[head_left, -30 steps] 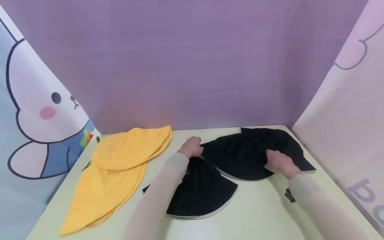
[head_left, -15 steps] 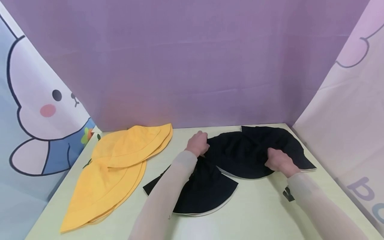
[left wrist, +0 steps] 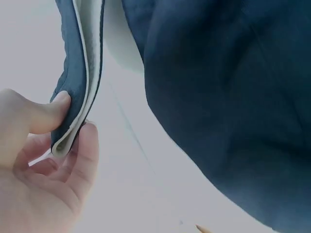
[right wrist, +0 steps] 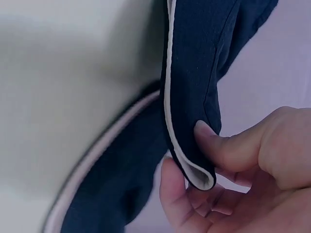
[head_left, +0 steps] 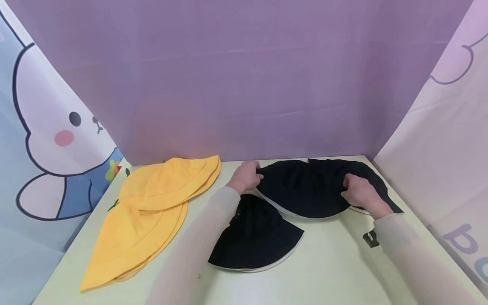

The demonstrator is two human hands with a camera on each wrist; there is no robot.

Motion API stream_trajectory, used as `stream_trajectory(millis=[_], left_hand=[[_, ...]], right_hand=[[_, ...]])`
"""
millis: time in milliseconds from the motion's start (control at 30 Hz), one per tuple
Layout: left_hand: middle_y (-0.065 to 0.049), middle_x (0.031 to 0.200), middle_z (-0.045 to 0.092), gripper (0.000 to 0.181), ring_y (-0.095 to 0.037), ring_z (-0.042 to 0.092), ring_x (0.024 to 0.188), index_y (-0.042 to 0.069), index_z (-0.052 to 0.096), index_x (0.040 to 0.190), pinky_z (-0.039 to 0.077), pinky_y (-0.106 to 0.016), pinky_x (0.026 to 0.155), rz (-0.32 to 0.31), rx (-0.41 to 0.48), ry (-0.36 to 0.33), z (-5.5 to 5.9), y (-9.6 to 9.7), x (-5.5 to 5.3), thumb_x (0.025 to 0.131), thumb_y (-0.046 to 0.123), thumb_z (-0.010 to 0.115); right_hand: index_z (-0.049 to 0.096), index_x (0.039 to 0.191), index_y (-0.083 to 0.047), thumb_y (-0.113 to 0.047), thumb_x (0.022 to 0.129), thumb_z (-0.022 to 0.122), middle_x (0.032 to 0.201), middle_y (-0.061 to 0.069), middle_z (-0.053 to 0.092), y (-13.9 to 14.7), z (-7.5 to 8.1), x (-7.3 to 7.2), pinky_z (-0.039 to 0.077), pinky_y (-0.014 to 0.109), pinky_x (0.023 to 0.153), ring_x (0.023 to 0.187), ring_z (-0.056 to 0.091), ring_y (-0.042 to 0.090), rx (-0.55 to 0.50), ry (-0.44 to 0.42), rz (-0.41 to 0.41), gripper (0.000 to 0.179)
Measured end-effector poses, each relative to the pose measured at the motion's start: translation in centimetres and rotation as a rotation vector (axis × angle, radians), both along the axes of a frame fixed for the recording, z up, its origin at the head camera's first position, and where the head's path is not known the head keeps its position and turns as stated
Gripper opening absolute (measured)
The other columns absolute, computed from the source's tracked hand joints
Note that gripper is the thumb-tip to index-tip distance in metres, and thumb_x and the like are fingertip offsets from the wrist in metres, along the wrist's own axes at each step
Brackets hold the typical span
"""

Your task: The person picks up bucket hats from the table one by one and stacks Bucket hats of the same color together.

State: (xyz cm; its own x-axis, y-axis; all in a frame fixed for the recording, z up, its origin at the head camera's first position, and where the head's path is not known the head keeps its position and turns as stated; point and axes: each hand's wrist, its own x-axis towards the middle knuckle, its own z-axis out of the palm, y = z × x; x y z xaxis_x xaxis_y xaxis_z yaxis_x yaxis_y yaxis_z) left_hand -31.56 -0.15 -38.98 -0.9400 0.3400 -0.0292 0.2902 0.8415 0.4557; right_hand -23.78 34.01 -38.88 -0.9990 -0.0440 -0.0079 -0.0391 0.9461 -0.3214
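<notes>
My left hand (head_left: 245, 176) and right hand (head_left: 361, 194) hold a folded navy bucket hat (head_left: 301, 190) between them at the back right. In the left wrist view, thumb and fingers pinch one end of its folded brim (left wrist: 77, 104), pale lining showing inside. The right wrist view has the opposite brim end (right wrist: 192, 92) pinched the same way. A second navy hat (head_left: 255, 237) lies folded on the table in front of the left hand. Behind the right hand, partly covered, is a third navy hat (head_left: 371, 171).
Two yellow hats (head_left: 129, 241) lie overlapping, folded, on the left of the pale table (head_left: 320, 275). A small black strap piece (head_left: 370, 238) shows beside the right forearm. A purple backdrop (head_left: 244, 84) stands behind, with printed sheets at both sides.
My left hand moved to the near navy hat's brim corner, then back and slightly up with the held hat. The right hand rose slightly. The held hat's front edge lifted away from the front hat.
</notes>
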Motion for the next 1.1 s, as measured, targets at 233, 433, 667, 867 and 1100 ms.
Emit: stream_trajectory(millis=[233, 433, 667, 867, 1100], left_hand=[[-0.007, 0.113, 0.063, 0.021, -0.022, 0.06, 0.092, 0.007, 0.062, 0.119, 0.052, -0.037, 0.082, 0.004, 0.011, -0.002, 0.4, -3.0, 0.8, 0.102, 0.02, 0.063], [-0.008, 0.109, 0.064, 0.021, -0.024, 0.059, 0.088, 0.005, 0.062, 0.118, 0.051, -0.037, 0.078, -0.015, 0.041, 0.022, 1.7, -5.5, 2.0, 0.1, 0.017, 0.064], [-0.009, 0.104, 0.065, 0.02, -0.024, 0.059, 0.086, 0.004, 0.065, 0.115, 0.051, -0.036, 0.074, -0.027, 0.085, 0.046, 2.8, -9.0, 3.5, 0.099, 0.016, 0.066], [-0.009, 0.105, 0.066, 0.018, -0.025, 0.061, 0.091, 0.004, 0.066, 0.111, 0.051, -0.04, 0.081, -0.022, 0.069, 0.071, 2.9, -11.7, 4.7, 0.099, 0.016, 0.066], [-0.01, 0.097, 0.065, 0.016, -0.025, 0.059, 0.083, 0.002, 0.064, 0.109, 0.05, -0.041, 0.076, 0.003, 0.069, 0.025, 3.2, -14.4, 6.8, 0.098, 0.014, 0.067]], right_hand=[[0.052, 0.093, -0.001, -0.008, 0.087, 0.071, 0.086, 0.016, 0.056, -1.7, 1.8, 0.0, 0.046, 0.052, 0.073, 0.079, 0.055, 0.035, -0.032, 0.004, 0.046, 0.021], [0.053, 0.094, 0.0, -0.007, 0.088, 0.072, 0.085, 0.013, 0.056, -3.3, 2.8, 0.0, 0.046, 0.05, 0.074, 0.079, 0.055, 0.033, -0.054, 0.014, 0.087, 0.021], [0.054, 0.092, -0.002, -0.009, 0.086, 0.075, 0.075, 0.006, 0.054, -5.6, 3.9, 0.3, 0.046, 0.045, 0.072, 0.072, 0.055, 0.025, -0.086, 0.038, 0.15, 0.023], [0.056, 0.092, -0.005, -0.008, 0.086, 0.075, 0.075, 0.005, 0.054, -7.6, 4.5, 0.3, 0.045, 0.04, 0.071, 0.071, 0.054, 0.022, -0.107, 0.031, 0.185, 0.02], [0.057, 0.093, -0.007, -0.007, 0.088, 0.075, 0.078, 0.003, 0.053, -9.4, 4.6, 0.8, 0.044, 0.036, 0.066, 0.067, 0.053, 0.019, -0.127, 0.0, 0.265, 0.019]])
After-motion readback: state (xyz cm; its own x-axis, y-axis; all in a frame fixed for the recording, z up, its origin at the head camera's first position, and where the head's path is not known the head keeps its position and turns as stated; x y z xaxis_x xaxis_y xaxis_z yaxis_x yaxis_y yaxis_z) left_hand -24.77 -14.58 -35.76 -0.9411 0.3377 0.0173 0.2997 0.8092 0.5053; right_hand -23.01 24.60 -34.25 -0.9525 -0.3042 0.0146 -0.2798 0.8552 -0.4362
